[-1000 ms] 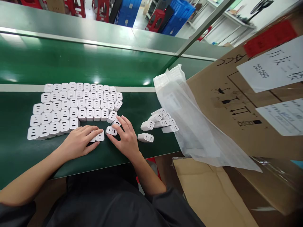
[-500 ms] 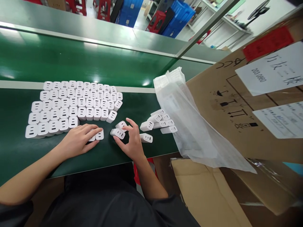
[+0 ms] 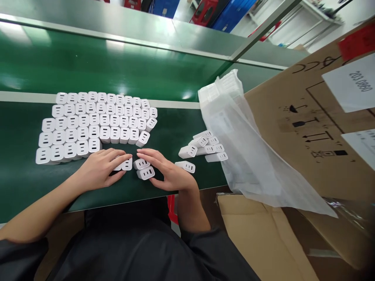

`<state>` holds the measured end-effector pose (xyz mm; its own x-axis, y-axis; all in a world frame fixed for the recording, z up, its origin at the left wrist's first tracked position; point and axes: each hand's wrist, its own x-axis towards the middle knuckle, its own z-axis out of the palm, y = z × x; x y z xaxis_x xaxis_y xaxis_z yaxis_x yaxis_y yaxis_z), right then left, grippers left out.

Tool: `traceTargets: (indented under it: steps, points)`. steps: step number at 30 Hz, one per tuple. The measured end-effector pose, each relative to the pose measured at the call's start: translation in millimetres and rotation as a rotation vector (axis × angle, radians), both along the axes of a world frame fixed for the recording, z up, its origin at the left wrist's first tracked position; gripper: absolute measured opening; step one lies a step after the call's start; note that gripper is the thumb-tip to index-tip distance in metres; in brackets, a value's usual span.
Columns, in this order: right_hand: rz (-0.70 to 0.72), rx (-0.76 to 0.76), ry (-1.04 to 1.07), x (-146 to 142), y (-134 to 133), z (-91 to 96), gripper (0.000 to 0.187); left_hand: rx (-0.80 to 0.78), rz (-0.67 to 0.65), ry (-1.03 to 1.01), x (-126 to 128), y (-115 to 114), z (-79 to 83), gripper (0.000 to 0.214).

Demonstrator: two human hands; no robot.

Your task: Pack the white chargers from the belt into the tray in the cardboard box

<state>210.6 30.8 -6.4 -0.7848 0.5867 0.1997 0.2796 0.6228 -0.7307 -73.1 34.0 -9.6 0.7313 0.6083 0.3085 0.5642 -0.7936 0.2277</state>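
Note:
White charger blocks with slot-shaped ports stand in close rows on the green table, forming a large block of chargers [image 3: 83,121] at the left. My left hand [image 3: 104,168] is closed around a small group below the front row; the charger at its fingertips [image 3: 127,164] shows, while the others are partly hidden under the fingers. Just right of it, my right hand [image 3: 164,168] curls round a pair, an upper charger [image 3: 141,164] and a lower charger [image 3: 145,173], with fingers above and thumb below. A loose charger [image 3: 186,167] lies tilted behind the right wrist.
Several chargers [image 3: 202,147] lie in a loose pile to the right, beside a white plastic bag [image 3: 234,128]. A large cardboard box [image 3: 293,97] leans over the right side, with open cardboard flaps [image 3: 258,230] beneath. A metal rail [image 3: 117,39] crosses the back.
My right hand has turned and closed over the pair of chargers, lining them up side by side near my left hand. The left hand keeps its hold. The camera view has shifted slightly.

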Motion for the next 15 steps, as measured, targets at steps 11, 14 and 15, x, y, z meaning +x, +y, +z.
traceTargets:
  steps: [11, 14, 15]
  points:
    - [-0.282, -0.007, 0.113, -7.3, 0.9, -17.6, 0.052, 0.016, -0.001, 0.025, 4.3, -1.3, -4.0, 0.044]
    - [-0.323, 0.026, 0.19, -4.5, 0.4, -18.2, 0.045, -0.004, -0.01, 0.021, 3.5, -1.7, -3.8, 0.04]
    - [-0.303, 0.029, 0.209, -2.8, -0.3, -17.8, 0.045, -0.012, -0.013, 0.016, 3.3, -1.9, -3.1, 0.04]
